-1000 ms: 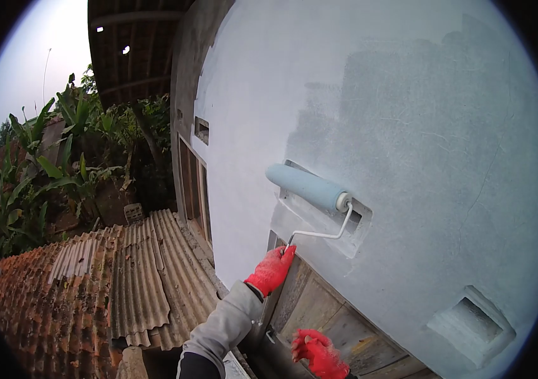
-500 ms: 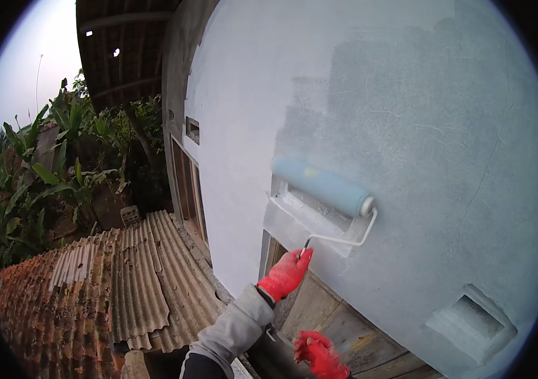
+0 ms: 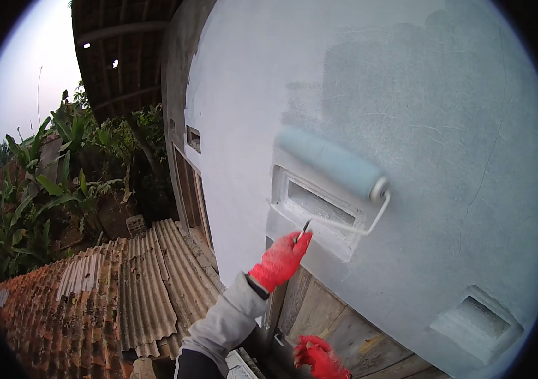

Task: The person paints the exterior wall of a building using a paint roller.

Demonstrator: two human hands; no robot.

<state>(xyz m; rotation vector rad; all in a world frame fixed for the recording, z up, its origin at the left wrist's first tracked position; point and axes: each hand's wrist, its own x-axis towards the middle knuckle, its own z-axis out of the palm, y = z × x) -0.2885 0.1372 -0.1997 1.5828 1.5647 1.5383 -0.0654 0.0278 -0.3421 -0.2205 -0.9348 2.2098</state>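
Observation:
My left hand (image 3: 281, 260), in a red glove, grips the handle of a paint roller (image 3: 329, 161). The roller's pale blue sleeve lies on the wall (image 3: 408, 126) just above a recessed vent opening (image 3: 319, 205). Its white wire frame bends down from the right end to the handle and passes in front of the vent. Low in the view is my right hand (image 3: 321, 359), also red-gloved, with loosely curled fingers apart and nothing visible in them. Behind it are wooden boards (image 3: 338, 316).
Grey, darker-looking coating covers the wall's right part; the left is paler. A second vent recess (image 3: 480, 319) sits at lower right. Below left lies a corrugated and tiled roof (image 3: 143, 284). Plants (image 3: 60, 170) grow beyond it, and a dark roof overhang (image 3: 124, 57) is above.
The roller has moved up and slightly right across the wall, uncovering more of the vent. My left hand has risen with it. My right hand stays low, nearly unmoved.

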